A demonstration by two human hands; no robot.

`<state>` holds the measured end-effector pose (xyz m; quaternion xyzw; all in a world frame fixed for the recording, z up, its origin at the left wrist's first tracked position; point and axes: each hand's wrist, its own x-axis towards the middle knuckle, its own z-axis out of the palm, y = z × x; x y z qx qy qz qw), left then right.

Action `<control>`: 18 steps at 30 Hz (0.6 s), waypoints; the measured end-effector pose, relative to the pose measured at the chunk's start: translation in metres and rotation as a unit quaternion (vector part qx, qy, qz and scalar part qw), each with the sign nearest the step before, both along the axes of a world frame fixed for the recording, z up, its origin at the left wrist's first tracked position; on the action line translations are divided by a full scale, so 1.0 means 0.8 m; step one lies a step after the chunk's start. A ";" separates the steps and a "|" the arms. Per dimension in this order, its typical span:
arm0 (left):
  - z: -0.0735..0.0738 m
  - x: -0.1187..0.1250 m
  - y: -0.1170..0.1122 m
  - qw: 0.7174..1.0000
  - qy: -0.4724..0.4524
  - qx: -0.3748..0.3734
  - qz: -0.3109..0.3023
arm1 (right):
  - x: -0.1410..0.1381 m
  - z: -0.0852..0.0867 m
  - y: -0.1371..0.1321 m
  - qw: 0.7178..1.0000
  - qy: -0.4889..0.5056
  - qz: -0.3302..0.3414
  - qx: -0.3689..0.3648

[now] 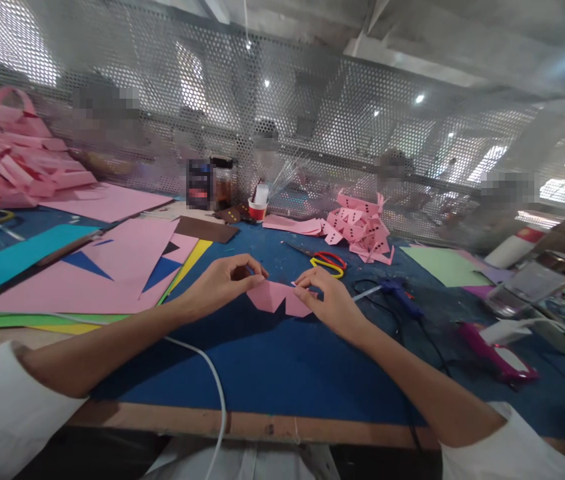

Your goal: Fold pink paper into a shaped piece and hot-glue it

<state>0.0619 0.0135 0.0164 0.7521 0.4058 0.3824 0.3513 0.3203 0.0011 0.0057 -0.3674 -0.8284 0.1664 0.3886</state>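
Note:
A small pink paper piece (268, 297) with a notched lower edge is held up over the blue table mat (262, 373). My left hand (227, 283) pinches its left end between thumb and fingers. At the other end, my right hand (329, 300) has its thumb and fingers closed on the paper. Just beyond my right hand lie scissors (331, 262) with red and yellow handles. To the right of that hand rests a blue glue gun (401, 297) with a pale stick in it.
Pink sheets (112, 267) and a teal strip (22, 257) cover the left side. Folded pink pieces (359, 227) with dark dots are heaped at the back. A white cable (215, 380) crosses the front edge. A clear jar (537, 283) stands right, near a magenta device (499, 353).

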 end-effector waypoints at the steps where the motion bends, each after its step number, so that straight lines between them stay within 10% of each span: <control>1: 0.000 0.000 -0.001 1.000 0.010 0.010 -0.001 | 0.000 -0.001 0.000 1.000 -0.002 0.000 0.001; 18: 0.000 0.001 -0.002 0.982 0.120 0.146 -0.024 | 0.002 -0.005 0.002 0.999 -0.033 -0.020 0.030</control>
